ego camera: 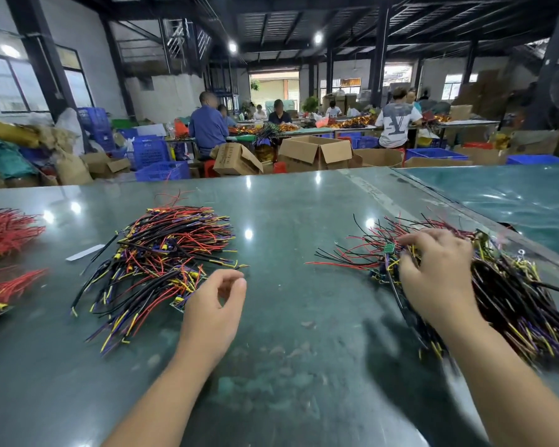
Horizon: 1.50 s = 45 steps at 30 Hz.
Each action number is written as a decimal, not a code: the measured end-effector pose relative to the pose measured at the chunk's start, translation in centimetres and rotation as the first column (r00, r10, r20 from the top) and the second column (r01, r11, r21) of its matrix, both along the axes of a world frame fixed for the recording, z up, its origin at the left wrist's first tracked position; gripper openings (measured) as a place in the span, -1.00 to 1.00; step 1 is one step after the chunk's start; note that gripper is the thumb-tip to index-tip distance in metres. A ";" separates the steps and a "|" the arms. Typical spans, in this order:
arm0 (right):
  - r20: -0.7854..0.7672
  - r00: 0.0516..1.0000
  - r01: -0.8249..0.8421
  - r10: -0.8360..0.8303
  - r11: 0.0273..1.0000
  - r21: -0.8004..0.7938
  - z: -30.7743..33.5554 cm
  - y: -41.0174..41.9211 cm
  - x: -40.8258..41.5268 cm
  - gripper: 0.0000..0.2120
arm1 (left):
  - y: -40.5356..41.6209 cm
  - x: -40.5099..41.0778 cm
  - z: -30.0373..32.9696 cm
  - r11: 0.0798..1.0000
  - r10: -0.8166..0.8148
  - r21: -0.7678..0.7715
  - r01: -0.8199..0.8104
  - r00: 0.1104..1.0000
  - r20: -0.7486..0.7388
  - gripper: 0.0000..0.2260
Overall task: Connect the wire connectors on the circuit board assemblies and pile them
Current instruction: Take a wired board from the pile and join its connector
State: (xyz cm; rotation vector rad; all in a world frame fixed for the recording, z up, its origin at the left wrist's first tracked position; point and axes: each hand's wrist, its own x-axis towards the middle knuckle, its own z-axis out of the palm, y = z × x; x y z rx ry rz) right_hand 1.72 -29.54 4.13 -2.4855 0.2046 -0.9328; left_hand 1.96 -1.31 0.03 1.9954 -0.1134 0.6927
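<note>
Reaching into the tangled heap of assemblies (510, 285) at three o'clock on the green table (304, 204), the right hand (439, 272) curls its fingers into the wires, seemingly picking the next piece, though whether it grips one yet I cannot tell. The left hand (217, 301) hovers loosely curled and empty beside the pile (162, 253) at ten o'clock. Next, I judge, comes lifting one assembly free and mating its connectors with both hands.

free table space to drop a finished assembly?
Bare table between the left wire pile and right wire pile, also beyond both. Crowded: right hand on the right pile; red wires far left.
</note>
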 end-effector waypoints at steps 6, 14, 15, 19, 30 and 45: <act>-0.096 0.886 -0.458 0.453 0.888 -0.039 -3.0 6.2 -0.9 -0.83 | 3.1 1.4 -1.5 0.732 0.460 0.638 -0.237 0.864 -0.207 -0.40; -0.173 0.840 -0.520 0.515 0.854 0.014 -3.6 7.2 -1.3 -0.83 | 3.3 1.2 -1.2 0.764 0.485 0.514 -0.389 0.873 -0.060 -0.81; -0.175 0.838 -0.524 0.518 0.852 0.013 -3.6 7.3 -1.4 -0.84 | 3.2 1.1 -1.1 0.767 0.485 0.497 -0.406 0.874 -0.034 -0.82; -0.196 0.817 -0.551 0.542 0.834 0.011 -3.8 7.7 -1.5 -0.84 | 2.8 1.1 -0.6 0.876 0.392 0.307 -0.372 0.920 -0.004 -0.83; -0.157 0.634 -0.590 0.757 0.605 0.535 -3.9 10.1 -2.3 -0.89 | -1.2 -0.1 0.2 0.771 -0.424 -0.596 0.223 0.878 -0.220 -0.86; 0.208 0.623 -0.516 0.754 0.196 0.834 -3.1 10.5 -2.5 -0.77 | -2.3 -1.0 0.4 0.681 -0.548 -0.678 0.278 0.807 -0.220 -0.82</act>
